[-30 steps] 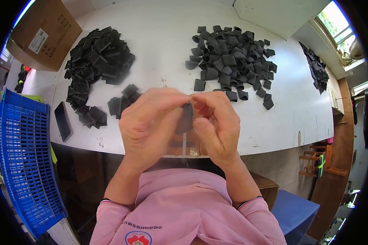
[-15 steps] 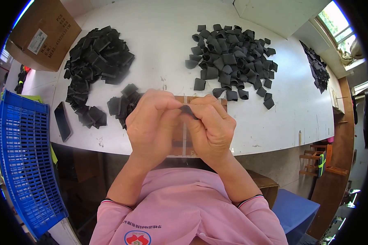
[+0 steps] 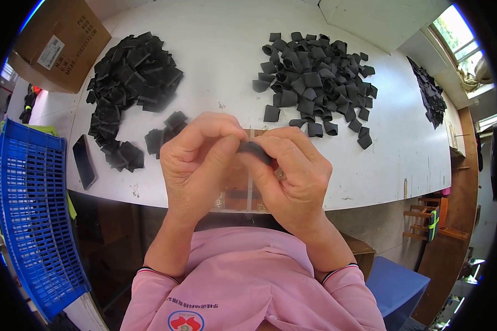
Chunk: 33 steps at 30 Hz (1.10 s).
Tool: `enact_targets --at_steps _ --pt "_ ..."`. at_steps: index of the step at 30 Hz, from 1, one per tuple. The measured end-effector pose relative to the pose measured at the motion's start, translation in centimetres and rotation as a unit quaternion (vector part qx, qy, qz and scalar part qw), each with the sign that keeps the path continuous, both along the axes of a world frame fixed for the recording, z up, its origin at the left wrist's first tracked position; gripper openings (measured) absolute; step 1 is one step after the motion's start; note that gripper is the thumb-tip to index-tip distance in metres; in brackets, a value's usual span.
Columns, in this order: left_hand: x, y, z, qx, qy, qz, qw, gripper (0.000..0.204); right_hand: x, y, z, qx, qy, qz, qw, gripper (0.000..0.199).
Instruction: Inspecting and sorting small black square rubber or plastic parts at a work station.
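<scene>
A small curled black fabric piece [image 3: 258,150] is held up between my hands, above the brown board on the table edge. My right hand [image 3: 299,176] grips it between thumb and fingers, bending it into an arc. At its left end, the thumb and index finger of my left hand [image 3: 196,165] are pinched together; the exact contact is partly hidden. Beyond my left hand lies a small heap of flat black pieces [image 3: 163,138], partly covered by that hand. A pile of black tube-shaped pieces [image 3: 309,80] sits farther off to the right.
A large pile of flat black pieces [image 3: 132,74] lies far left, near a cardboard box [image 3: 60,44]. A phone [image 3: 84,163] rests by the blue plastic basket [image 3: 36,209]. More dark strips [image 3: 426,91] lie far right. The brown board [image 3: 234,190] is under my hands.
My hands have moved slightly apart, the right one a little rightward. More of the curled black piece shows now. The piles have not been disturbed.
</scene>
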<state>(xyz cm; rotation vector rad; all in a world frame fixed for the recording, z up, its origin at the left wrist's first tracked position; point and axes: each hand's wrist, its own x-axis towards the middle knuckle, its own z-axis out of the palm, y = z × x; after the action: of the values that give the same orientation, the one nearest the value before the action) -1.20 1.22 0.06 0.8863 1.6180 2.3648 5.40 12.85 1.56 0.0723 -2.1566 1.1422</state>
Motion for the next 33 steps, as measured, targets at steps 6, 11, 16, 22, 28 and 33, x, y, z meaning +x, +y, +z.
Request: enact_targets --at_steps 6,11,16,22,28,33 --pt "0.3 0.2 1.1 -0.011 0.006 0.005 1.000 0.014 -0.7 -0.1 -1.6 0.059 0.070 -0.018 0.996 0.017" --pt "-0.1 0.1 1.0 -0.103 0.136 0.032 0.985 0.017 -0.3 -0.1 -1.2 0.025 0.027 -0.018 0.999 0.018" --pt "0.2 -0.2 0.0 0.174 -0.106 -0.018 0.979 0.012 0.0 0.1 0.5 -0.046 -0.005 0.030 0.998 0.018" --pt "0.7 -0.5 -1.1 0.188 -0.159 -0.030 0.969 0.014 -0.2 0.8 -0.1 0.084 0.052 0.011 0.995 0.013" --pt "0.3 -0.7 -0.5 0.055 -0.006 0.066 0.996 0.010 -0.6 1.0 -1.1 0.148 0.061 0.016 0.987 0.010" --pt "-0.4 -0.4 1.0 -0.110 0.205 0.095 0.968 0.013 -0.6 0.9 -0.3 0.183 0.048 0.021 0.982 0.019"
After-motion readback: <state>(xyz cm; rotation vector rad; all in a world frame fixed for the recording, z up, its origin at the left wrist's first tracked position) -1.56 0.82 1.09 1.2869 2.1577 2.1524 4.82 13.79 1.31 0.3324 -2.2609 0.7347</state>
